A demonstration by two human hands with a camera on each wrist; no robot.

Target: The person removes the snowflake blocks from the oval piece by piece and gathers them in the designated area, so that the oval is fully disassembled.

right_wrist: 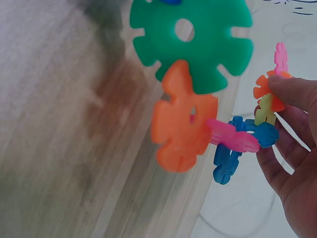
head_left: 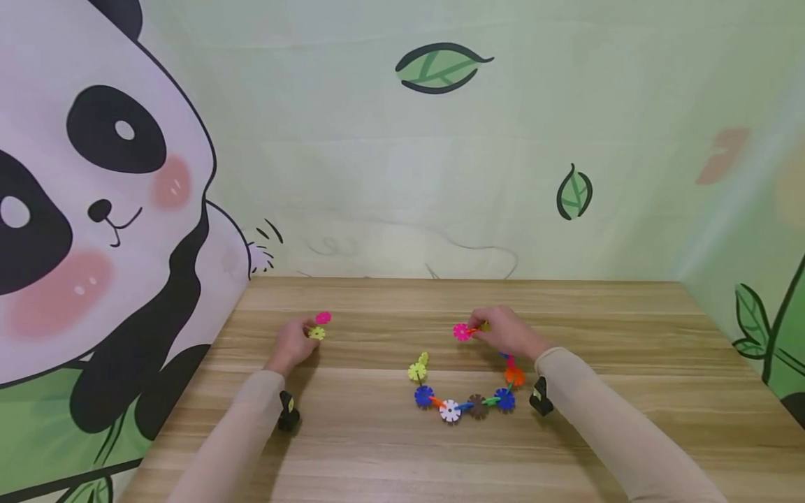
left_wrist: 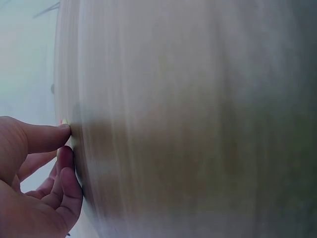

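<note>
In the head view, my left hand pinches a yellow notched plastic disc between thumb and fingertips. A pink disc sits just beyond it; whether the two interlock I cannot tell. My right hand grips one end of a curved chain of interlocked notched discs. Its thumb presses an orange disc in the right wrist view. A pink disc is fixed at that end, with yellow, blue and other discs along the chain. The far end has a yellow disc.
The chain's middle, with a white disc and a brown disc, curves across the wooden table toward me. Behind the table stands a pale green wall with leaf drawings; a panda picture covers the left side.
</note>
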